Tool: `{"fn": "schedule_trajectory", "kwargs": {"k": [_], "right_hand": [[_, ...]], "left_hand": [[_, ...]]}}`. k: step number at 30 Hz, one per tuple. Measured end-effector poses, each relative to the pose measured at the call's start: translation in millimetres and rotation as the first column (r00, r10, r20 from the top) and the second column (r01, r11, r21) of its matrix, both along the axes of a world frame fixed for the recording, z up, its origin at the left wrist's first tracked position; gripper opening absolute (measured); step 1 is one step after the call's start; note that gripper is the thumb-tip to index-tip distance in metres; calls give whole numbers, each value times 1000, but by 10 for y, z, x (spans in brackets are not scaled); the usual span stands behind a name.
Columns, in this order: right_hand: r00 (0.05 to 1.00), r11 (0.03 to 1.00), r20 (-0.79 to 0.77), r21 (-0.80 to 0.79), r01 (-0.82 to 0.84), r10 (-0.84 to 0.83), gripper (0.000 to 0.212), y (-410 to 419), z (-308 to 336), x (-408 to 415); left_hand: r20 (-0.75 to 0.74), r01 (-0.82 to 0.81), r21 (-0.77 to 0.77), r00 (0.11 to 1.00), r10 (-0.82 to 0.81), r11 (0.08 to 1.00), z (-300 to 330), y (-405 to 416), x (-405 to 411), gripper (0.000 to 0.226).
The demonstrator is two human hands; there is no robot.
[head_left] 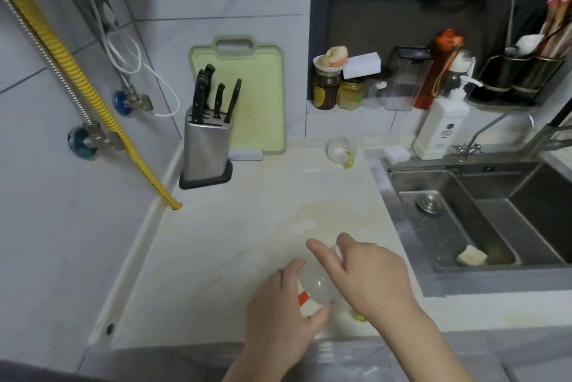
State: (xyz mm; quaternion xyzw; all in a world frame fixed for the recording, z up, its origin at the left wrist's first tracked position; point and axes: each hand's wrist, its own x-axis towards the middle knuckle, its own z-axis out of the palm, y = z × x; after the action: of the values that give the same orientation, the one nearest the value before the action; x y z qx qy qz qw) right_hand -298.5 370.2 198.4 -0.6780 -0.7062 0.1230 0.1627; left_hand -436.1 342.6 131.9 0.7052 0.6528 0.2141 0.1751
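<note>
A clear plastic bottle with a red and white label lies tilted near the front of the pale counter. My left hand grips its body from the left. My right hand is closed round the bottle's neck, with its thumb and forefinger pinching the cap end; the cap itself is mostly hidden. A glass cup with a yellow handle lies on its side at the back of the counter. Something small and yellow shows under my right wrist.
A steel knife block and green cutting board stand against the back wall. A steel sink with a sponge inside lies to the right, a white pump bottle behind it. Jars and a utensil rack fill the ledge.
</note>
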Motion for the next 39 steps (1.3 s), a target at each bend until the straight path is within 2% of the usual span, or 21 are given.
{"fn": "schedule_trajectory", "kwargs": {"k": [4, 7, 9, 11, 14, 16, 19, 21, 23, 24, 25, 26, 28, 30, 32, 33, 34, 36, 39], "right_hand": [[986, 997, -162, 74, -20, 32, 57, 95, -55, -22], [971, 993, -233, 117, -28, 55, 50, 165, -116, 17], [968, 981, -215, 170, -91, 127, 45, 224, -105, 25], [959, 962, -180, 206, -180, 218, 42, 294, -63, 42], [936, 941, -177, 207, -267, 305, 47, 377, 5, 91], [945, 950, -158, 180, -257, 286, 50, 390, 61, 116], [985, 973, -39, 166, -157, 166, 59, 405, 116, 134], [962, 975, -167, 93, -201, 214, 48, 410, 97, 163], [879, 952, -390, -14, -305, 275, 19, 389, 83, 231], [849, 942, -456, -65, -330, 266, 20, 372, 78, 266], [833, 938, -494, -93, -334, 248, 32, 355, 50, 295], [840, 945, -498, -111, -308, 215, 37, 344, 13, 310], [883, 968, -445, -120, -223, 148, 36, 361, -49, 293], [901, 970, -411, -128, -209, 140, 34, 369, -89, 287], [865, 949, -465, -142, -283, 189, 13, 367, -110, 320], [841, 933, -497, -152, -326, 213, 15, 356, -109, 346], [823, 925, -526, -160, -345, 217, 26, 348, -114, 369], [825, 935, -534, -164, -313, 183, 35, 336, -148, 375], [830, 951, -535, -144, -273, 157, 25, 346, -209, 340]], "left_hand": [[9, 20, -7, 1000, -20, 1000, 100, 62, -105, 77], [67, 82, 6, 994, -82, 997, 146, 118, -164, 73], [274, 157, -79, 953, -130, 984, 146, 153, -164, 65], [518, 262, -155, 842, -147, 953, 158, 177, -153, 55], [656, 353, -175, 738, -158, 919, 168, 265, -186, 47], [663, 332, -152, 733, -153, 931, 173, 340, -210, 44], [608, 299, -122, 776, -167, 946, 159, 441, -236, 43], [584, 309, -130, 791, -179, 942, 135, 466, -255, 45], [545, 299, -140, 819, -179, 944, 102, 465, -282, 49], [515, 291, -142, 838, -180, 946, 87, 463, -296, 51], [486, 288, -147, 854, -184, 946, 72, 461, -311, 53], [455, 288, -155, 870, -190, 945, 56, 459, -320, 54], [390, 290, -174, 898, -205, 941, 32, 450, -322, 56], [355, 290, -190, 911, -210, 938, 9, 433, -318, 59], [358, 290, -200, 911, -206, 936, -23, 415, -318, 59], [360, 288, -206, 911, -201, 935, -36, 405, -321, 58], [361, 286, -212, 912, -197, 935, -52, 398, -325, 58], [359, 284, -218, 913, -194, 934, -82, 389, -324, 57], [352, 280, -241, 918, -185, 929, -153, 399, -303, 60]]}}
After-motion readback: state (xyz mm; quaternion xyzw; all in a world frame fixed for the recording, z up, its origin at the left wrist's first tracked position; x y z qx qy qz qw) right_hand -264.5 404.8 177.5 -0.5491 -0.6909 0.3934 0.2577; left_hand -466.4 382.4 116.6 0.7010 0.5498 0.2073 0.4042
